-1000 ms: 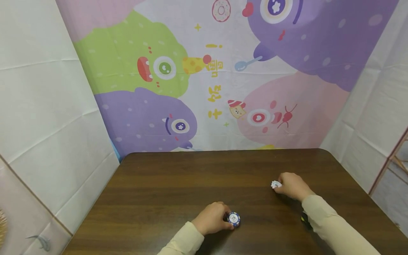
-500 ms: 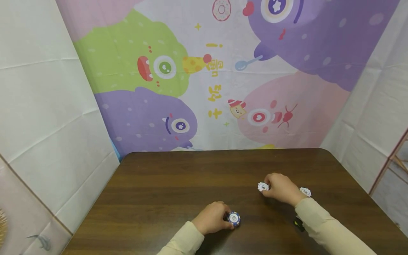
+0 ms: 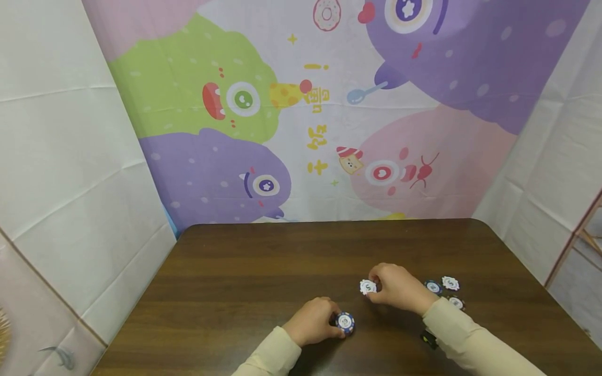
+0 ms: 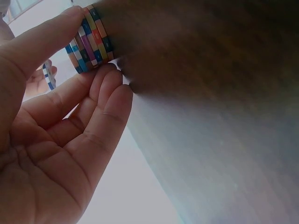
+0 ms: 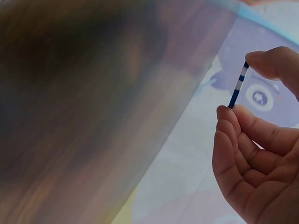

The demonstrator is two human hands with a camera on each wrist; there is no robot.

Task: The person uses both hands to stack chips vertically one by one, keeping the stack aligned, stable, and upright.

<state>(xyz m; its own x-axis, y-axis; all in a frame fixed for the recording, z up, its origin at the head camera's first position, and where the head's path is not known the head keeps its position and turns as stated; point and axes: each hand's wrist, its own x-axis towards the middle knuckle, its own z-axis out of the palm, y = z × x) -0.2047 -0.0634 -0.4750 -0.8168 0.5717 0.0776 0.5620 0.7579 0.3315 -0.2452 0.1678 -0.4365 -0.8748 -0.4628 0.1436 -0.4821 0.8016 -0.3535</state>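
The L hand held a chip stack btwn thumb & fingertips. Its top chip was blue w/ pale bits round the rim, & its sides had lots of colors. The R hand pinched one white chip btwn thumb & fingers, up off the table, w/ blue & wht stripes on its edge. That chip was btwn the 2 hands, a bit farther off than the stack. To the R of the R hand lay a loose white chip, a dark chip & a pale-topped chip, all close together. A blk thing w/ yellow bits was partly hidden by the R sleeve. Past both hands hung a monster cloth.
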